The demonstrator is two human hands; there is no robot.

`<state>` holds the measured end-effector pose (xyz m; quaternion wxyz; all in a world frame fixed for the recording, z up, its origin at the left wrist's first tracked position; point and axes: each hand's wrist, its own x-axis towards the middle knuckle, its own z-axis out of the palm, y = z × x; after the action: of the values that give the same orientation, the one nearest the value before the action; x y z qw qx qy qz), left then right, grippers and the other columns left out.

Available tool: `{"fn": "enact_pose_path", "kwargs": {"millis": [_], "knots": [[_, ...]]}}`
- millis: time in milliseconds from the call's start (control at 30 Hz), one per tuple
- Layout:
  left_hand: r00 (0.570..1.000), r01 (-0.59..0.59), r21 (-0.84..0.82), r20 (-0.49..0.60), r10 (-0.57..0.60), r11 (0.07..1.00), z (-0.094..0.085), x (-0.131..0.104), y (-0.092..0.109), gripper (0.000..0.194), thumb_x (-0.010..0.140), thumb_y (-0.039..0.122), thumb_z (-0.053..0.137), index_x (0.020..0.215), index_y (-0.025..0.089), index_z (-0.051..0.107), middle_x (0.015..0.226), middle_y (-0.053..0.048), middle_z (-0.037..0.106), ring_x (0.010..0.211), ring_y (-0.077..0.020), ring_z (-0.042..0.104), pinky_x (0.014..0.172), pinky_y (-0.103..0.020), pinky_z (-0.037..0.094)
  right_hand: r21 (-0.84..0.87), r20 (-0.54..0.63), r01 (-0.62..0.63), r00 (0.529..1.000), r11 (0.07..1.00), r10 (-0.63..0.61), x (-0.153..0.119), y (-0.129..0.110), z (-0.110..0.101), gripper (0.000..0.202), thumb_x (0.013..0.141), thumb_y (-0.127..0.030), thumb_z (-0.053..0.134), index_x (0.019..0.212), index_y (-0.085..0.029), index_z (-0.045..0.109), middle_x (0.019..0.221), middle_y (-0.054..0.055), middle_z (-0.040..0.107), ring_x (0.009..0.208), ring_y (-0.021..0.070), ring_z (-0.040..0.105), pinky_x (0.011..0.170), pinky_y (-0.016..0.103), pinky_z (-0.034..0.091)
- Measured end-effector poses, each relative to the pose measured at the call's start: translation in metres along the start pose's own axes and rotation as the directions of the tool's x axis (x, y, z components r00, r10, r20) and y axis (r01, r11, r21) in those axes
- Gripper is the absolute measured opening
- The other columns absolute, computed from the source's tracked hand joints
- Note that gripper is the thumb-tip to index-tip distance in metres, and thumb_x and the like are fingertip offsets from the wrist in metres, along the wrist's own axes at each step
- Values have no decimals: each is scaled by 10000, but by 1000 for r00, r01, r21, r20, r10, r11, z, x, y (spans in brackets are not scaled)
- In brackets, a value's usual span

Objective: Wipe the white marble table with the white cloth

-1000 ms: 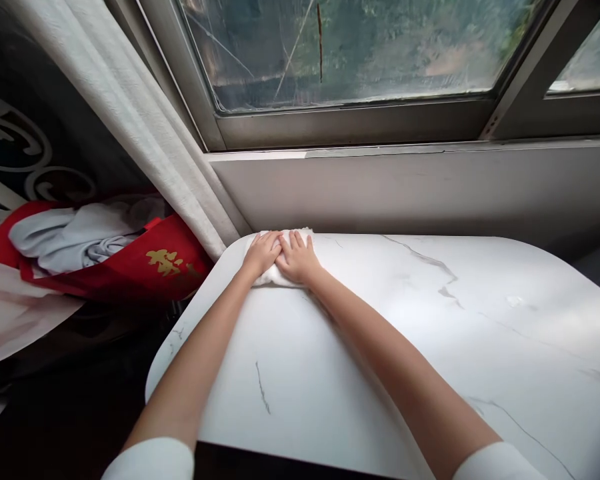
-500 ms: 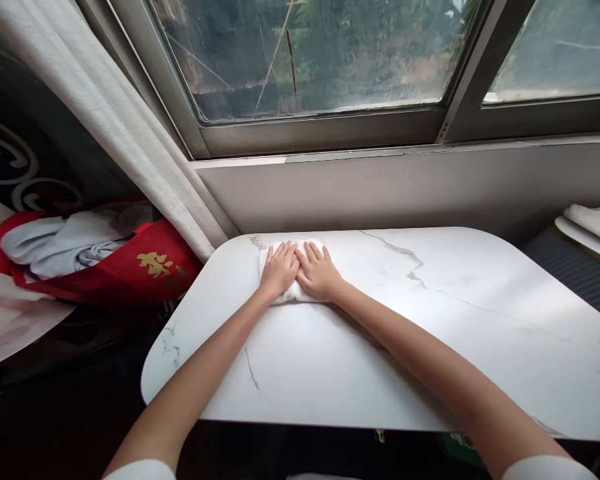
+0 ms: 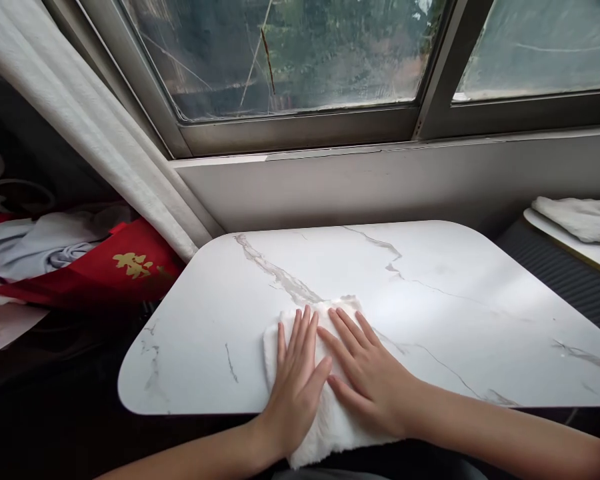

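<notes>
A white fluffy cloth (image 3: 325, 417) lies at the near edge of the white marbled table (image 3: 195, 307), its lower part hanging past that edge. My left hand (image 3: 297, 383) rests flat on the cloth's left part, fingers stretched out and pointing away from me. Just right of it, my right hand (image 3: 367, 373) presses flat on the cloth with its fingers spread. The two hands are close together, and neither has its fingers wrapped round the cloth.
A window (image 3: 305, 60) and low wall (image 3: 305, 190) stand behind the table. At left hang a pale curtain (image 3: 95, 127) and a red bag (image 3: 125, 267) holding grey fabric (image 3: 45, 247). Another white cloth (image 3: 580, 217) lies on a board at right.
Both hands and the cloth have moved from the table's far side to its near edge, and the cloth looks more spread out. The view has shifted slightly right.
</notes>
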<state>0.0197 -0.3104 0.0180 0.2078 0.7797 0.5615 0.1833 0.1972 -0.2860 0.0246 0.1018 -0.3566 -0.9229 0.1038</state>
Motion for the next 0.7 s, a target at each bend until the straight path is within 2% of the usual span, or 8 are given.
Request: {"fn": "enact_pose_path", "kwargs": {"millis": [100, 233, 333, 433, 567, 700], "knots": [[1000, 7, 22, -13, -6, 1000, 1, 35, -8, 557, 980, 309, 224, 1494, 224, 26, 1556, -56, 110, 1422, -216, 40, 1151, -522, 92, 12, -3, -132, 991, 991, 132, 22, 18, -1, 631, 957, -462, 258, 1488, -130, 175, 1541, 120, 161, 1423, 257, 64, 1140, 518, 118], [996, 15, 161, -92, 0, 987, -4, 116, -34, 521, 971, 295, 194, 1445, 89, 255, 1525, -118, 232, 1420, -215, 120, 1157, -484, 67, 31, -75, -301, 950, 953, 303, 88, 59, 2, 587, 969, -377, 166, 1477, -87, 200, 1535, 112, 207, 1416, 228, 133, 1138, 480, 119], [987, 42, 226, -161, -5, 973, -10, 181, -51, 497, 970, 279, 178, 1396, 106, 367, 1485, -112, 335, 1398, -208, 227, 1155, -463, 90, -5, -148, -350, 927, 937, 345, 138, 98, -1, 551, 956, -309, 194, 1459, -97, 268, 1520, 102, 263, 1400, 225, 192, 1127, 470, 133], [978, 75, 232, -206, -27, 970, -11, 236, -56, 480, 974, 289, 180, 1373, 147, 408, 1466, -88, 379, 1380, -198, 277, 1149, -453, 113, -36, -173, -379, 914, 925, 368, 170, 136, -7, 543, 950, -294, 226, 1450, -91, 286, 1514, 106, 277, 1391, 226, 214, 1118, 462, 146], [978, 69, 249, -209, -16, 966, -1, 281, -43, 474, 982, 307, 188, 1352, 144, 434, 1456, -86, 399, 1367, -201, 302, 1148, -447, 111, -58, -213, -433, 885, 899, 413, 175, 176, -16, 526, 958, -271, 221, 1441, -80, 303, 1506, 115, 297, 1385, 235, 224, 1110, 467, 156], [975, 70, 237, -222, -16, 969, 15, 290, -18, 505, 987, 329, 170, 1359, 106, 429, 1457, -112, 392, 1370, -217, 291, 1151, -453, 94, -64, -215, -455, 876, 888, 433, 157, 196, -22, 522, 969, -291, 202, 1443, -100, 308, 1511, 97, 292, 1385, 225, 226, 1112, 435, 161]]}}
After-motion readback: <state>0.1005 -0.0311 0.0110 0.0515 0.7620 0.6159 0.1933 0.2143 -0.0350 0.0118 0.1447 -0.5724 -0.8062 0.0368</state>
